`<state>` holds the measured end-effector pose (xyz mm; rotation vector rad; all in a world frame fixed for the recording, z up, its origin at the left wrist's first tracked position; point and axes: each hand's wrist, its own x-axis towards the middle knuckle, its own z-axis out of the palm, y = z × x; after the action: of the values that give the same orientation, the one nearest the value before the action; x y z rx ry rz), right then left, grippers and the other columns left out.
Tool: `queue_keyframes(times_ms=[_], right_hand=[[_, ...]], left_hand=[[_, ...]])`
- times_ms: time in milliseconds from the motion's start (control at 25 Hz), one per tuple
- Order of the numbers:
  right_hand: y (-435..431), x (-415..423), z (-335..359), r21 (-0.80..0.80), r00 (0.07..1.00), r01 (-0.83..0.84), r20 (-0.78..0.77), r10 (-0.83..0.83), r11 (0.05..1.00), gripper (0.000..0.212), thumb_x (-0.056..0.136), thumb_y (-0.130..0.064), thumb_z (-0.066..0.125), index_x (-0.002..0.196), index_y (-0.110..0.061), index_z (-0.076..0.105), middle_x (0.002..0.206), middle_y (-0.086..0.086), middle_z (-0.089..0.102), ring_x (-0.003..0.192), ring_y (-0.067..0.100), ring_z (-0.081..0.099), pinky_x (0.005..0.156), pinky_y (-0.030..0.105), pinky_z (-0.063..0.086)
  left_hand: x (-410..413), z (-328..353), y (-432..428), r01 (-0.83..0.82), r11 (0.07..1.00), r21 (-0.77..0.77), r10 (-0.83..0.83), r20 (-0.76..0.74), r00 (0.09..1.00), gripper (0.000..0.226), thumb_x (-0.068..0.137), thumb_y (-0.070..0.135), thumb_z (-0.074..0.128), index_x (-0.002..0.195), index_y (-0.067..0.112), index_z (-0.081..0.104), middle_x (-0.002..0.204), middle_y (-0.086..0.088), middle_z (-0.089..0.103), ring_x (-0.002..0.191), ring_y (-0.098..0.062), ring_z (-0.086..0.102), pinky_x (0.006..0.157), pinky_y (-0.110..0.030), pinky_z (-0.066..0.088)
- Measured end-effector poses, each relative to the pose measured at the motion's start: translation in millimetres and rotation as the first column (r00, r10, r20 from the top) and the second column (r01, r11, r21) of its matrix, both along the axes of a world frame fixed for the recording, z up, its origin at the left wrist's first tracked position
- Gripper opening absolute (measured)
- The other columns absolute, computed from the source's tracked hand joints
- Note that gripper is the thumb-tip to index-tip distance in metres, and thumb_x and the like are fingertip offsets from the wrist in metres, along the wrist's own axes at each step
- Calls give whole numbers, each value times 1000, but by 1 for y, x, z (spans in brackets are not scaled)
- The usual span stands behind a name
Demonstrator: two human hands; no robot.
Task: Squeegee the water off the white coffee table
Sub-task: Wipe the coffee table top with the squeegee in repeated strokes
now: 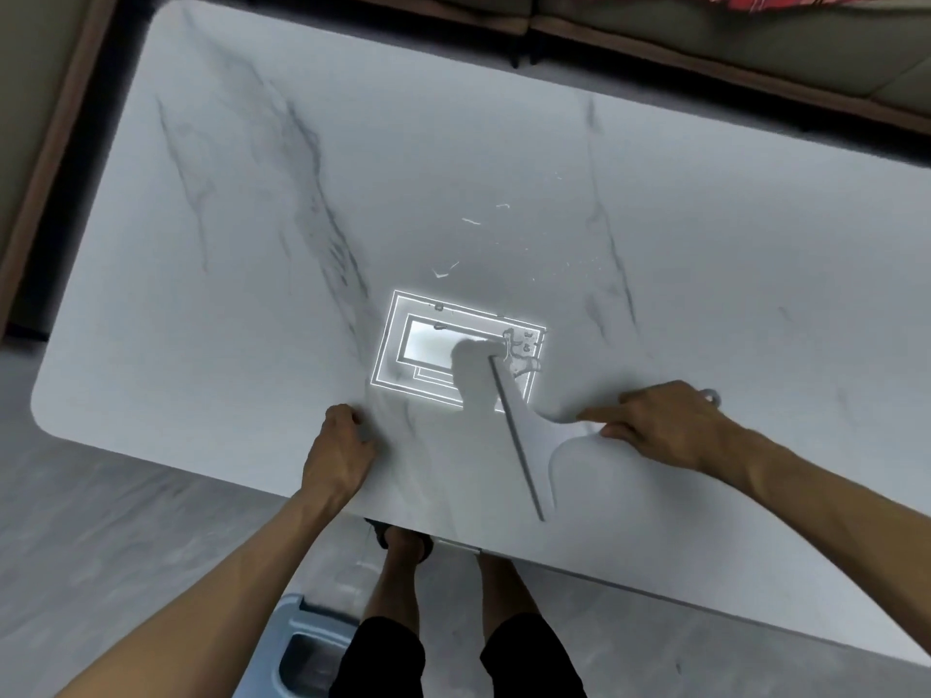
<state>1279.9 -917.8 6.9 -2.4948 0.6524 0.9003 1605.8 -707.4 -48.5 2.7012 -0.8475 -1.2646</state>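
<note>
Evidently the job was only partly done. The right hand (pixel 665 425) gripped the squeegee (pixel 534 435) by its handle, forefinger stretched along it, with the blade lying on the white counter (pixel 252 244) close to its near edge. Beads of water (pixel 524 350) clung by the blade's far tip, and thin streaks (pixel 471 221) lay farther out. The left hand (pixel 342 450) rested on the counter, fingers (pixel 347 415) curled, holding nothing.

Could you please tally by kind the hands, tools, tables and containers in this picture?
Hands: 2, the left hand and the right hand
Tools: 1, the squeegee
Tables: 1, the coffee table
Containers: 1, the blue bin
Total: 5
</note>
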Motion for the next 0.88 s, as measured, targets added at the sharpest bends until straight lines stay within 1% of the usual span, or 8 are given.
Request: queue_keyframes(times_ms=[160,280,400,520,600,680,760,880], right_hand=[[-30,-10,24,-95,999,37,-19,-39,995,38,100,-50,28,136,-56,37,97,-8,64,92,17,64,69,30,42],[-48,14,37,-56,966,257,43,-255,965,38,100,-49,29,137,-54,39,104,-11,67,100,19,63,74,32,46],[-76,58,28,-37,846,513,188,-499,857,38,101,-42,35,137,-38,45,116,-1,69,106,29,62,81,36,47],[-124,120,8,-17,713,675,271,-646,738,41,96,-32,45,137,-26,43,116,11,67,103,37,61,79,35,42],[-159,168,-1,30,613,763,284,-737,646,42,93,-24,43,135,-25,40,119,13,63,102,39,57,78,35,40],[-194,216,-13,119,504,828,270,-820,548,30,91,-18,35,115,-33,45,107,13,58,86,36,50,62,35,43],[-224,253,-24,183,436,853,265,-860,489,25,85,-18,29,86,-41,37,95,9,48,78,29,39,41,27,35],[-246,273,-34,103,506,831,270,-819,547,35,88,-20,29,114,-37,45,98,6,49,82,29,42,45,26,34]], left_hand=[[0,13,-26,-18,999,-44,17,-25,1000,33,88,9,51,119,6,44,114,-13,58,85,-22,50,72,-33,39],[7,24,-52,-66,993,-100,62,-42,997,21,90,16,48,110,10,45,101,-6,58,80,-23,52,69,-32,39],[24,16,-85,-46,982,-183,46,1,999,16,92,21,46,102,8,49,98,-6,57,82,-24,53,72,-34,42],[41,-7,-124,353,908,-225,-275,316,908,20,76,6,42,82,-1,60,86,-19,57,81,-35,54,70,-41,48],[46,-26,-145,550,825,-131,-475,369,799,28,65,7,32,76,1,57,80,-21,57,84,-39,53,72,-45,45],[56,-48,-162,573,818,-49,-539,283,794,48,67,18,16,94,6,53,103,-27,56,110,-47,41,95,-45,32],[61,-64,-170,532,847,-25,-517,195,833,45,71,21,31,110,9,49,130,-33,44,134,-51,22,113,-48,18],[58,-61,-178,425,895,-137,-418,80,905,43,70,8,50,112,7,48,145,-36,26,144,-46,7,118,-48,14]])
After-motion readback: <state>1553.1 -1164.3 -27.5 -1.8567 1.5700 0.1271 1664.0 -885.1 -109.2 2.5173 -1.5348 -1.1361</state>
